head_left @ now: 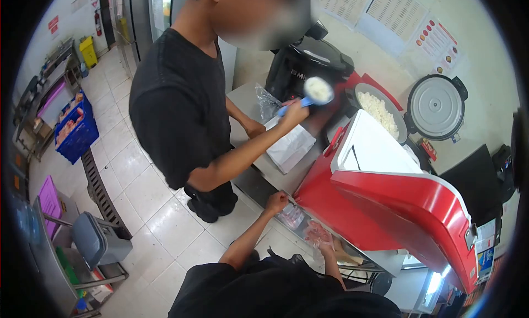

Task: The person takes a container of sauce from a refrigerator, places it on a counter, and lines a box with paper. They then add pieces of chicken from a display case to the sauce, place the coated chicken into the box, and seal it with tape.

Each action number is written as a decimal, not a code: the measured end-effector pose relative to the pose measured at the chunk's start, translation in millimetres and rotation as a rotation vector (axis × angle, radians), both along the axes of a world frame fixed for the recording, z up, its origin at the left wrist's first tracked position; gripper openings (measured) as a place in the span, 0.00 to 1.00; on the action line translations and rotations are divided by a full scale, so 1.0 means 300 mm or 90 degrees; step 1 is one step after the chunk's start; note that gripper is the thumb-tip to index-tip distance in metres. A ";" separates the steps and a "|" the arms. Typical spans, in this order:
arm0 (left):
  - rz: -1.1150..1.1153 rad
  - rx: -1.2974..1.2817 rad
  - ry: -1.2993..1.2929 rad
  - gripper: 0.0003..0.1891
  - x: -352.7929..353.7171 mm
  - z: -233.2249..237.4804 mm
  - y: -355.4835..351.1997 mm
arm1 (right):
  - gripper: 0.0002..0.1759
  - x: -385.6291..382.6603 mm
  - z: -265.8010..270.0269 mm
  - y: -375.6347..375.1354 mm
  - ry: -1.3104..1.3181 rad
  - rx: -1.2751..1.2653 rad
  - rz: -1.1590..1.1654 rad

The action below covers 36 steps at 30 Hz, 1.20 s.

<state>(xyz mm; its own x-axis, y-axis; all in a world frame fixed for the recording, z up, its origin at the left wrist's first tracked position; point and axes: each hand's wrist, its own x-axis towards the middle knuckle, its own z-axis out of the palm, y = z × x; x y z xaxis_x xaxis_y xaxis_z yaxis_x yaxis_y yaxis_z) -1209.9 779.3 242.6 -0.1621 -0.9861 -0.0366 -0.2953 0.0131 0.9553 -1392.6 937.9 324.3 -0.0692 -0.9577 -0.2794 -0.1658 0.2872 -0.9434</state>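
Note:
My left hand [277, 201] is at the edge of the steel counter, fingers curled closed; I cannot tell what they grip. Just beyond its fingertips lies a clear plastic packet [291, 215] with pale pink contents. My right hand [326, 246] holds a clear plastic bag [318, 233] with pinkish-red pieces inside, low beside the counter front. Close over both hands stands a large red cooler box [352, 208] with its lid [408, 199] raised and a white inner side showing.
A co-worker [171, 92] on the left holds a blue rice scoop [308, 101] heaped with white rice over a white paper bag [290, 146]. Behind are a pot of rice [379, 113], a black cooker [308, 62] and a round lid [436, 107]. Blue crates [77, 133] stand on the floor.

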 end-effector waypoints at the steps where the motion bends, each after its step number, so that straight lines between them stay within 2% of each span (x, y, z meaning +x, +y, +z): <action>1: -0.006 0.003 -0.004 0.15 0.031 -0.001 0.008 | 0.24 0.020 -0.033 -0.019 -0.028 -0.029 0.021; 3: -0.041 0.039 -0.055 0.15 0.083 0.002 0.015 | 0.24 0.059 -0.042 -0.041 0.017 -0.051 0.021; 5: -0.050 0.059 -0.033 0.15 0.116 -0.027 0.022 | 0.24 0.126 0.029 -0.082 0.061 -0.078 0.021; 7: -0.060 0.080 -0.015 0.15 0.157 -0.035 0.029 | 0.23 0.191 0.094 -0.107 0.070 0.044 0.056; 10: -0.075 0.044 -0.095 0.17 0.198 -0.032 0.041 | 0.23 0.217 0.068 -0.123 0.038 0.035 0.074; 16: -0.071 0.079 -0.014 0.13 0.238 -0.073 0.086 | 0.21 0.244 0.031 -0.144 0.039 0.022 0.070; 18: -0.032 0.065 0.121 0.14 0.247 -0.077 0.113 | 0.20 0.261 0.067 -0.147 0.068 0.031 0.070; 19: -0.034 0.065 0.119 0.14 0.254 -0.071 0.121 | 0.19 0.271 0.087 -0.150 0.097 0.039 0.069; 21: -0.067 0.148 0.170 0.11 0.261 -0.054 0.142 | 0.19 0.270 0.069 -0.151 0.108 0.032 0.070; 24: -0.100 0.227 0.138 0.08 0.259 -0.017 0.158 | 0.18 0.264 0.034 -0.145 0.080 0.030 0.063; 29: -0.113 0.241 0.131 0.08 0.254 -0.015 0.175 | 0.17 0.271 -0.003 -0.131 0.029 0.036 0.052; 36: -0.107 0.228 0.146 0.08 0.253 -0.039 0.187 | 0.15 0.248 -0.121 -0.134 0.060 -0.002 0.061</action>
